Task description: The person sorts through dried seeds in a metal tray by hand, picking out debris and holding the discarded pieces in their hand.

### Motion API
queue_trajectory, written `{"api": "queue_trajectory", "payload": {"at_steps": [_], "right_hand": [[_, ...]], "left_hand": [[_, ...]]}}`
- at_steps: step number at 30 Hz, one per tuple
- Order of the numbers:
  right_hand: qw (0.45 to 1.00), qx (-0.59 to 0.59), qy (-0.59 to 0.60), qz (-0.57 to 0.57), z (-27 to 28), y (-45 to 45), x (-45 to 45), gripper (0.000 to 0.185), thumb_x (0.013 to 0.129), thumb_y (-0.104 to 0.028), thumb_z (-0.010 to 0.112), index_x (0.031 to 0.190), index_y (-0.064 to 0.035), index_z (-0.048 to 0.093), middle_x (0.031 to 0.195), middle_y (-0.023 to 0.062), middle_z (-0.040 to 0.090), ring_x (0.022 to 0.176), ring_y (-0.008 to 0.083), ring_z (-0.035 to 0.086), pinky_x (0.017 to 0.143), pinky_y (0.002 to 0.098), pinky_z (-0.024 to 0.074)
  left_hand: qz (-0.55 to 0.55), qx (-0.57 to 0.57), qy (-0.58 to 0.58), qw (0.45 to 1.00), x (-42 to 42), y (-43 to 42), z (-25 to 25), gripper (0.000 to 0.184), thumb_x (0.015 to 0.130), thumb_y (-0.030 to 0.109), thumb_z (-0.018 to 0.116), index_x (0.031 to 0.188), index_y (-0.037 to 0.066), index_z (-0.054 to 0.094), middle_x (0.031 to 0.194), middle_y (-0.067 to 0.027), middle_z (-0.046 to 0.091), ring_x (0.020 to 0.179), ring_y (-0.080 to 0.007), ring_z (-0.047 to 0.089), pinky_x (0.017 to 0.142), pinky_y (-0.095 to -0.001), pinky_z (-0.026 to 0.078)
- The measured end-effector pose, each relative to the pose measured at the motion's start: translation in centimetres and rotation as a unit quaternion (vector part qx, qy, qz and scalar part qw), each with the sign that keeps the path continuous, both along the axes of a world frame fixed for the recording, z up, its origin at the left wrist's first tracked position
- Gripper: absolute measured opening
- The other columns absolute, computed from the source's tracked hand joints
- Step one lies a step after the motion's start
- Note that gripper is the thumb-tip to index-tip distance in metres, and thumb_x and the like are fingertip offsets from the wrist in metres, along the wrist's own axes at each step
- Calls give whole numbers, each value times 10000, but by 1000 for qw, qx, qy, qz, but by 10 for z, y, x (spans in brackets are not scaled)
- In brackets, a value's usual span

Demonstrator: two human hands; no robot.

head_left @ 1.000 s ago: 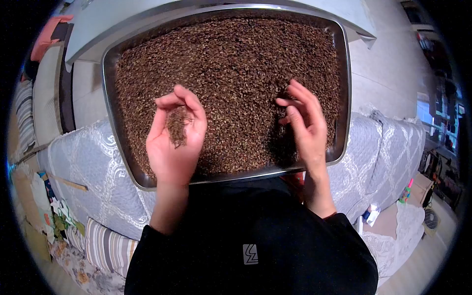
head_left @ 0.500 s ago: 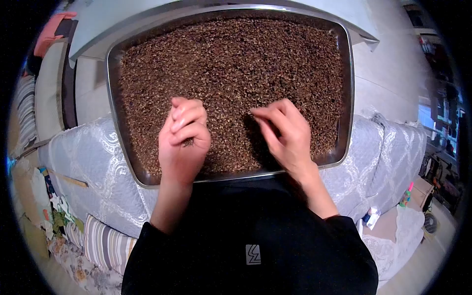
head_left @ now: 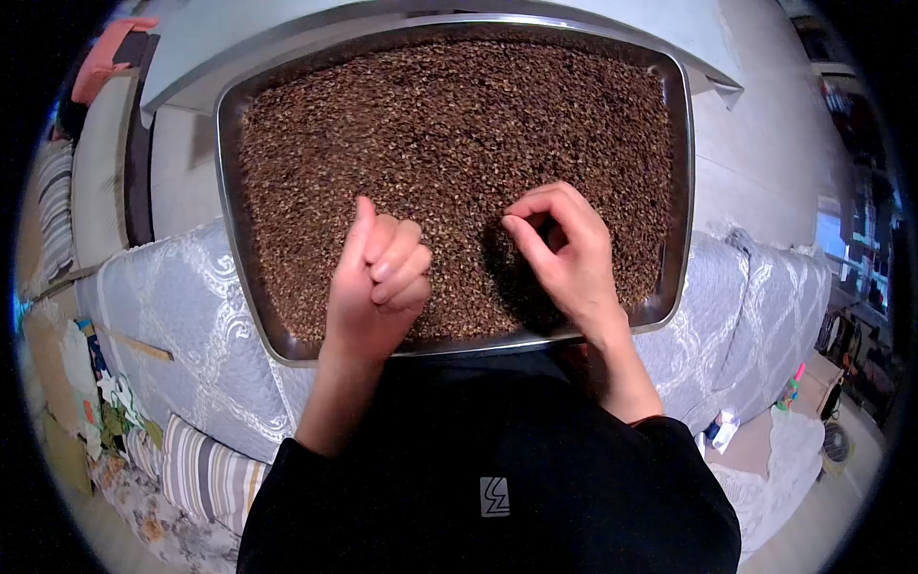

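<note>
A large metal tray (head_left: 690,191) holds a thick layer of small, dry, brown and reddish bits (head_left: 459,124) that look like peppercorn husks. Over the tray's near left part is my left hand (head_left: 382,273), its fingers curled into the palm and the thumb pointing up; whatever the palm holds is hidden. My right hand (head_left: 572,253) hovers just above the bits on the near right, thumb and index fingertips drawn together in a pinch. Anything between those fingertips is too small to make out. A dark shadow falls on the bits beneath this hand.
The tray's far side rests against a white table (head_left: 402,21). A sofa with a grey-blue patterned cover (head_left: 182,316) spreads on both sides of me. A striped cushion (head_left: 206,469) lies at lower left, and a small bottle (head_left: 789,390) stands at right.
My left hand has moved slightly right and its fingers have curled over the palm, where dark thin bits showed before. My right thumb and index finger have shifted slightly, still pinched.
</note>
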State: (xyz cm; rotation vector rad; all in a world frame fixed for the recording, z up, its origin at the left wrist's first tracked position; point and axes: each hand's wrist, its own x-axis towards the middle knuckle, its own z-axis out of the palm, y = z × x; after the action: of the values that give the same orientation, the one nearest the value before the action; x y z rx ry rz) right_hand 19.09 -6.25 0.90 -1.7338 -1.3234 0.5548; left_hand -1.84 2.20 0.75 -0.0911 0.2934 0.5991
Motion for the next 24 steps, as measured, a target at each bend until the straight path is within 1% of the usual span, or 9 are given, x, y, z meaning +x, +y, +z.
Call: {"api": "queue_trajectory", "payload": {"at_steps": [2, 5, 6, 11, 15, 17, 18, 19, 24], "right_hand": [[992, -41, 111, -33, 3, -11, -1, 99, 860, -51, 732, 904, -38, 645, 830, 32, 643, 729, 121, 600, 633, 268, 473], [963, -69, 247, -79, 0, -22, -3, 111, 887, -61, 725, 932, -36, 627, 826, -8, 623, 731, 65, 552, 635, 233, 453], [956, -73, 271, -88, 4, -23, -5, 121, 901, -56, 709, 955, -34, 603, 819, -30, 601, 705, 34, 510, 621, 206, 435], [985, 76, 150, -31, 9, -29, -21, 171, 852, 14, 697, 947, -30, 563, 774, 18, 582, 605, 73, 505, 544, 231, 420], [989, 86, 118, -15, 9, -31, -32, 171, 828, -17, 714, 926, -43, 576, 768, 69, 591, 568, 152, 539, 516, 289, 437], [995, 86, 30, 27, 15, -30, -26, 200, 804, -36, 740, 963, -45, 619, 803, 76, 619, 649, 214, 601, 571, 324, 484], [992, 112, -27, 55, 16, -26, -22, 211, 799, -37, 742, 980, -46, 634, 815, 77, 629, 676, 227, 615, 590, 330, 496], [984, 135, -83, 83, 19, -23, -21, 224, 795, -37, 744, 997, -48, 649, 827, 78, 638, 704, 241, 630, 610, 336, 507], [992, 122, -26, 1, 24, -34, -4, 147, 778, -14, 746, 920, -44, 718, 868, 96, 677, 759, 247, 653, 658, 352, 523]], "left_hand": [[-27, 47, 101, 993, 5, -4, 8, 465, 1113, 352, 237, 801, 79, 448, 695, -11, 413, 513, -84, 341, 429, -211, 299], [-80, 41, 147, 985, 14, -11, 8, 417, 1114, 302, 260, 837, 69, 467, 719, -22, 421, 521, -81, 346, 430, -207, 297], [-96, 62, 120, 986, 15, -14, 4, 348, 1095, 278, 319, 898, 56, 502, 790, -36, 494, 560, -84, 393, 470, -204, 309], [-165, 56, 224, 959, 28, -21, 5, 257, 1043, 271, 426, 1013, 61, 570, 883, -53, 547, 711, -116, 469, 623, -241, 378], [-201, 104, 264, 938, 33, -23, 4, 268, 1036, 291, 446, 1066, 70, 594, 961, -41, 576, 825, -118, 529, 680, -232, 407], [-204, 122, 299, 924, 35, -25, 8, 276, 1040, 290, 444, 1085, 64, 595, 992, -44, 587, 858, -127, 556, 704, -235, 428], [-175, 199, 321, 909, 43, -31, 12, 299, 1055, 297, 420, 1116, 57, 588, 1021, -46, 602, 904, -146, 582, 740, -262, 465], [-179, 173, 309, 918, 43, -31, 12, 298, 1059, 292, 416, 1119, 54, 584, 1028, -51, 604, 917, -155, 587, 745, -271, 473], [-170, -11, 184, 968, 38, -22, 1, 241, 1067, 274, 421, 1026, 82, 562, 950, -47, 574, 858, -162, 555, 714, -275, 463]]}}
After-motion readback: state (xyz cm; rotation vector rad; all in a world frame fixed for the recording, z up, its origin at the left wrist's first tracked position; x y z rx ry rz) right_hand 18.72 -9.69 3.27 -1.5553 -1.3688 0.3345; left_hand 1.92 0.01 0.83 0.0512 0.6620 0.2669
